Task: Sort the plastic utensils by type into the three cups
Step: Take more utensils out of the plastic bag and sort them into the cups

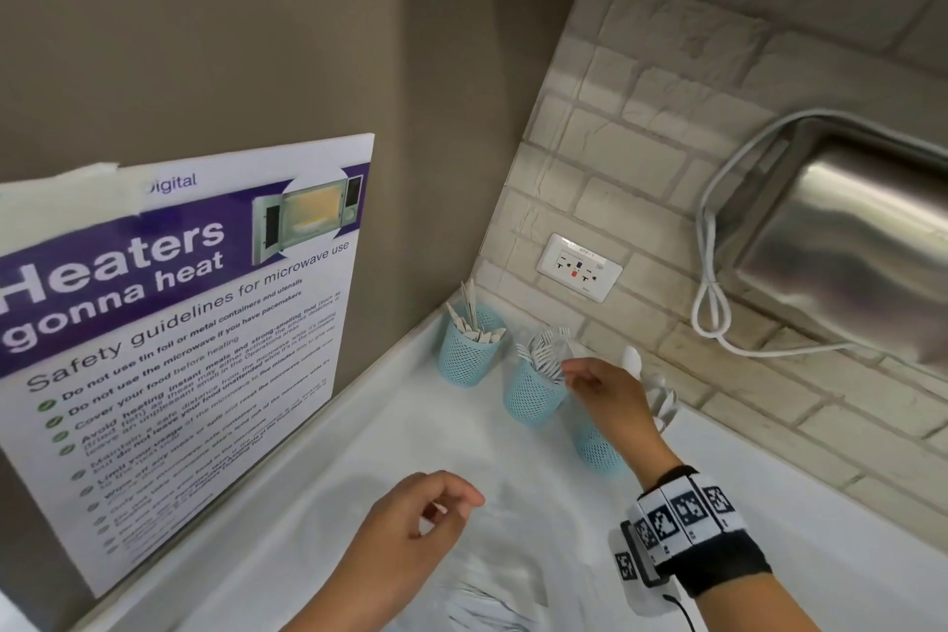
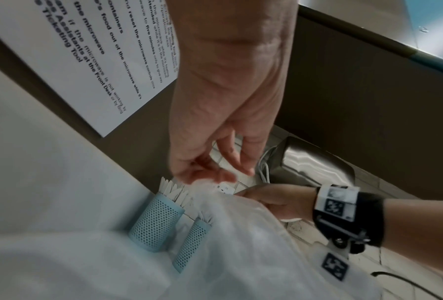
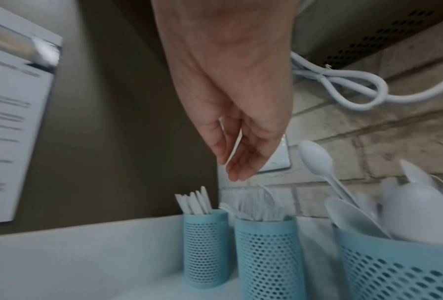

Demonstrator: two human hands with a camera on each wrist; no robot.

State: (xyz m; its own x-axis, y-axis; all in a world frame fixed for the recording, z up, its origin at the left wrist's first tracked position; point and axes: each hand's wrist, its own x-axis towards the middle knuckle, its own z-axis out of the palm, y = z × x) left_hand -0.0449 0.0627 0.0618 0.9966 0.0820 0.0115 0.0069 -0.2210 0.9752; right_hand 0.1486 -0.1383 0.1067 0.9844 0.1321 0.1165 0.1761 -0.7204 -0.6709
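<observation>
On the white counter (image 1: 390, 431), three blue cups (image 1: 531, 395) against tiled wall (image 1: 667, 128).

Three pale-blue perforated cups (image 1: 531, 393) are holding white utensils (image 3: 315, 156) (all plain); the poster (image 1: 169, 323) is showing a purple band.

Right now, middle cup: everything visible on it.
The middle cup is a light blue cylinder, plastic by its look, with perforated walls and a solid band at the rim. It stands upright on the white counter, between two matching cups and apart from both. White plastic forks fill it, tines up. The right hand hangs just above the forks, fingers straight, not touching the cup.
</observation>
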